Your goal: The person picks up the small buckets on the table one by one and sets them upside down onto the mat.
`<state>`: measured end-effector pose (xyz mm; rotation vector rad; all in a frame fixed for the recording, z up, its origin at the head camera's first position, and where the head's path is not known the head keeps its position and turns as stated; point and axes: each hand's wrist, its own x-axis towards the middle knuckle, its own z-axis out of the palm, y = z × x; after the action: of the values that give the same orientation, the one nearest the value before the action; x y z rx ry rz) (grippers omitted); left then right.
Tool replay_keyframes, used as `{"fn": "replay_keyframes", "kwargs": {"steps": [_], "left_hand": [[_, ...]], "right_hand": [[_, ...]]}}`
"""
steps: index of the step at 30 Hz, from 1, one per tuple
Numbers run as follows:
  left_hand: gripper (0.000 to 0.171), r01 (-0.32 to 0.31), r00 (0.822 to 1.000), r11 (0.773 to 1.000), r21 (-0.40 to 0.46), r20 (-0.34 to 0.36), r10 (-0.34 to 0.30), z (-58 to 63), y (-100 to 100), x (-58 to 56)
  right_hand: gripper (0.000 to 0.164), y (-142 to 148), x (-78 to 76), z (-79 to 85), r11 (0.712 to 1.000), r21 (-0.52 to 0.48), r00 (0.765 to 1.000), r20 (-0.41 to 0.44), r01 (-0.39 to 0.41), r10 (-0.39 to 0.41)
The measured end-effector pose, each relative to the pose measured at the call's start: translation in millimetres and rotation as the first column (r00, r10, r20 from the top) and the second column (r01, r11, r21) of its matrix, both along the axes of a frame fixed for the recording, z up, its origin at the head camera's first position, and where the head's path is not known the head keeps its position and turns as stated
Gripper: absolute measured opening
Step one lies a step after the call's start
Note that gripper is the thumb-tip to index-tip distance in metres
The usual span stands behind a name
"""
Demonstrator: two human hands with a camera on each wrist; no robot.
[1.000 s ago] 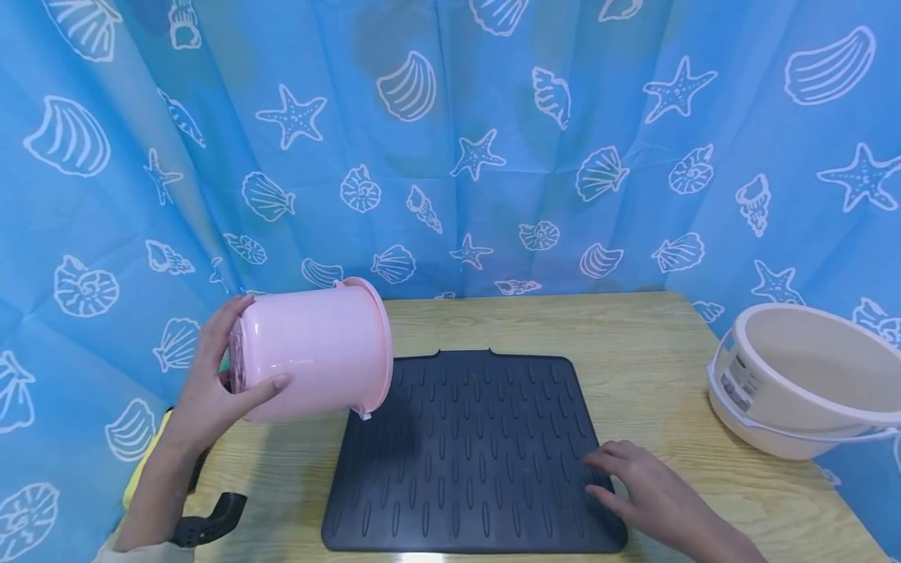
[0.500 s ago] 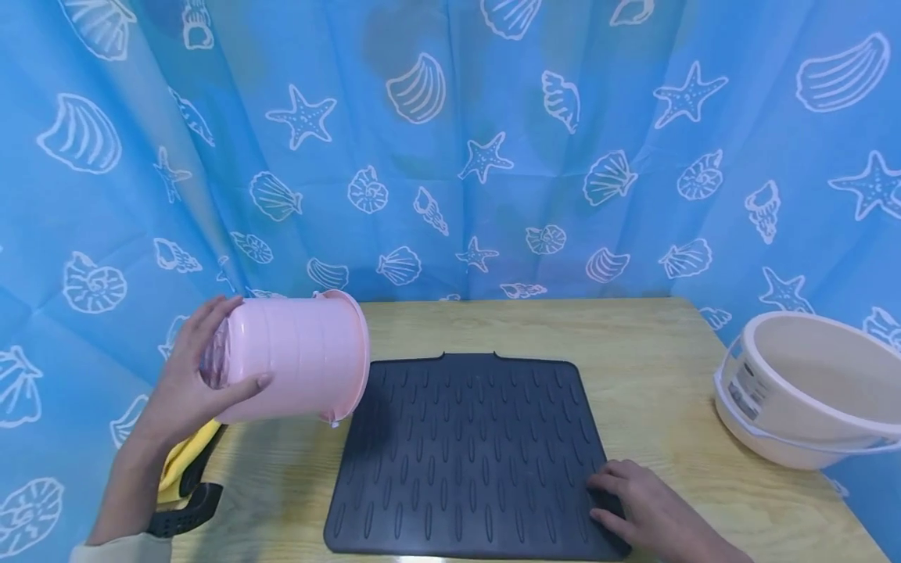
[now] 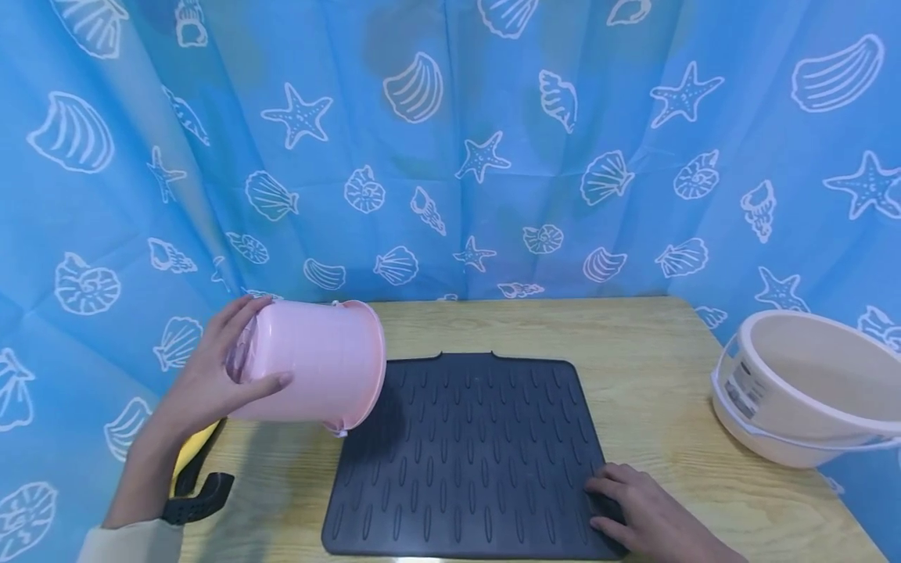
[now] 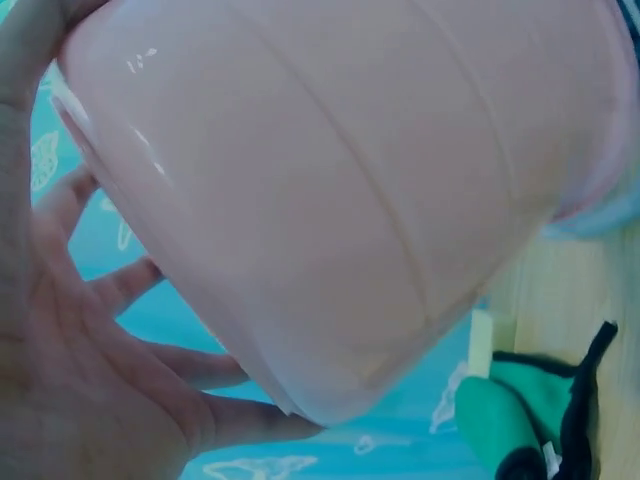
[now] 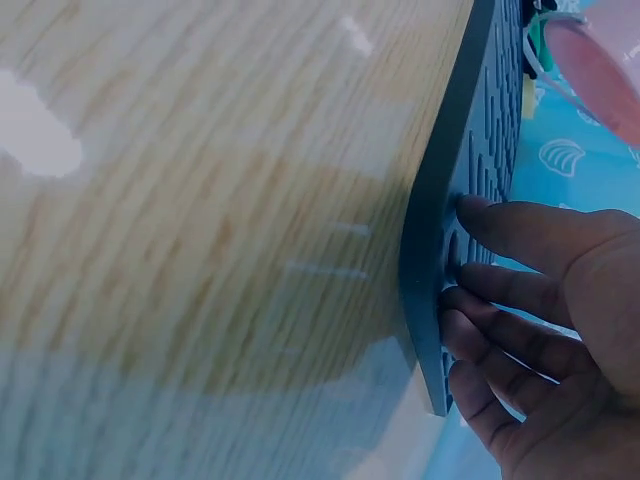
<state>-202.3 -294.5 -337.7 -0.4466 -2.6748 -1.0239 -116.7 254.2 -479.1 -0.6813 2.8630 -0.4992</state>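
Observation:
My left hand (image 3: 211,367) grips a pink bucket (image 3: 313,360) by its base, the thumb along its side. The bucket lies sideways in the air over the table's left part, its mouth facing right toward the mat. In the left wrist view, spread fingers (image 4: 195,365) reach round the bottom rim of the bucket (image 4: 300,200). A dark ribbed mat (image 3: 464,461) lies flat on the table. At its lower right edge rests my right hand (image 3: 644,508); in the right wrist view its relaxed fingertips (image 5: 470,300) touch the ribbed top of the mat (image 5: 490,110).
A cream bucket (image 3: 788,438) with a handle stands at the table's right side. Something yellow (image 3: 190,450) and black shows behind my left forearm; green and black items (image 4: 510,410) appear in the left wrist view. A blue shell-patterned curtain (image 3: 422,156) surrounds the wooden table (image 3: 633,336).
The pink bucket in my left hand moved left and then back right, ending slightly lower. My right hand has settled onto the mat's edge.

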Motion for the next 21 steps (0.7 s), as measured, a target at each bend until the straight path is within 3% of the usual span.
{"fn": "replay_keyframes", "kwargs": {"steps": [3,8,13,21], "left_hand": [[0.097,0.013,1.000,1.000,-0.020,0.001,-0.012,-2.4,5.6,-3.6],[0.095,0.037,0.999,0.998,-0.046,0.000,-0.037,-10.3,16.7,-10.2],[0.094,0.046,0.998,0.996,-0.076,0.040,-0.043,-13.9,25.7,-16.0],[0.096,0.070,0.993,0.992,-0.105,0.098,-0.060,-11.5,44.1,-25.3]], "right_hand": [[0.036,0.9,0.1,-1.8,1.000,-0.015,1.000,0.003,0.000,0.000],[0.035,2.7,1.2,-4.4,0.999,-0.015,0.997,-0.067,-0.039,0.038],[0.034,3.0,1.2,-6.4,0.996,-0.032,0.991,-0.105,-0.081,0.077],[0.034,2.3,2.6,-4.7,1.000,-0.002,0.998,-0.066,-0.023,0.022]]}}
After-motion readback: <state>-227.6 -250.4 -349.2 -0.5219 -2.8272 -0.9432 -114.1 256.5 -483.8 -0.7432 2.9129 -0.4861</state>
